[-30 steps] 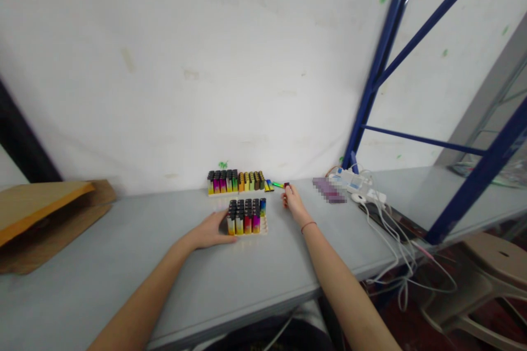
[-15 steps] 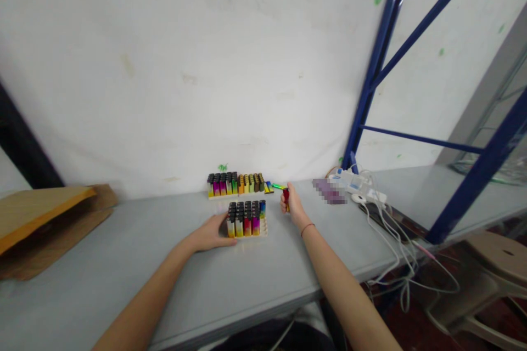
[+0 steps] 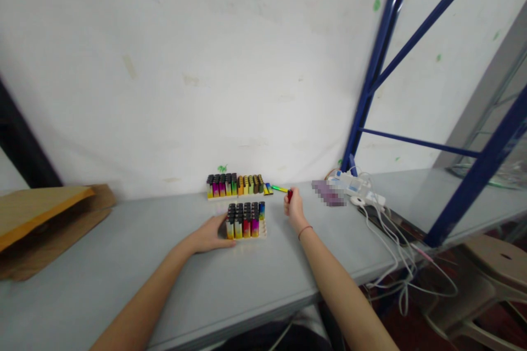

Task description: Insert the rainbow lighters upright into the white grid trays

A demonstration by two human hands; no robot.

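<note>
My left hand [image 3: 211, 235] grips the left side of a white tray [image 3: 262, 231] that holds several upright lighters [image 3: 247, 226] with black tops. The tray's right column has a blue lighter [image 3: 262, 209] at the back and bare slots in front of it. My right hand [image 3: 295, 209], right of the tray and raised over the table, is closed around a red lighter [image 3: 290, 195]. Behind stand a group of multicoloured lighters [image 3: 222, 186] and a group of yellow-to-brown lighters [image 3: 250, 184]. Beside these lie blue-yellow lighters [image 3: 268, 189] and a green-yellow one [image 3: 279, 189].
Cardboard packaging [image 3: 53, 214] lies at the left. On the right are a blurred purple item [image 3: 329, 193], a power strip [image 3: 348, 182], white cables [image 3: 395, 230] and a blue metal frame [image 3: 370, 88]. A beige stool [image 3: 494, 255] stands beyond the table edge.
My right hand has shifted slightly right with the red lighter, which is now more upright and shows less of its body. My left hand stays at the tray.
</note>
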